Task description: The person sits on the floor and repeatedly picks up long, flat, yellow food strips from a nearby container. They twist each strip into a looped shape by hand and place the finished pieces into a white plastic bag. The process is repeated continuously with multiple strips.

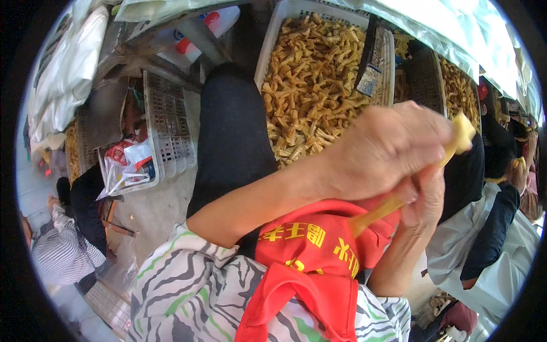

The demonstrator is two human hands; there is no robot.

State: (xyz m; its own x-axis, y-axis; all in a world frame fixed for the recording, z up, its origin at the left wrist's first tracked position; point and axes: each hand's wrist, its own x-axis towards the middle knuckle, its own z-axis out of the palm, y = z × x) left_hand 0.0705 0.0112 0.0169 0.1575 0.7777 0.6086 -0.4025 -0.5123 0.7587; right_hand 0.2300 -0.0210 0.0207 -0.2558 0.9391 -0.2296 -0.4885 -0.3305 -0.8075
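Note:
Blurred by motion, my left hand [384,147] reaches across my lap, its fingers closed round a yellowish, elongated piece [463,133] with a pale, lobed end. My right hand [427,196] grips just below, touching the left. An amber, stick-like length [375,215] sticks out of the right hand towards my lap; whether it belongs to the same piece I cannot tell. Beneath both wrists lies a red apron [299,235] with yellow writing. Beyond the left forearm a white plastic crate [261,64] holds many yellow-brown pieces [314,81] with flared ends.
A dark, flat-ended bar [367,79] lies over the crate's right side. Further right stands another filled crate [459,85], with a co-worker's dark sleeve or leg [491,235] nearer. On the left, a grey plastic crate [171,132] holds plastic bags [124,158]. White sheeting [448,30] hangs ahead.

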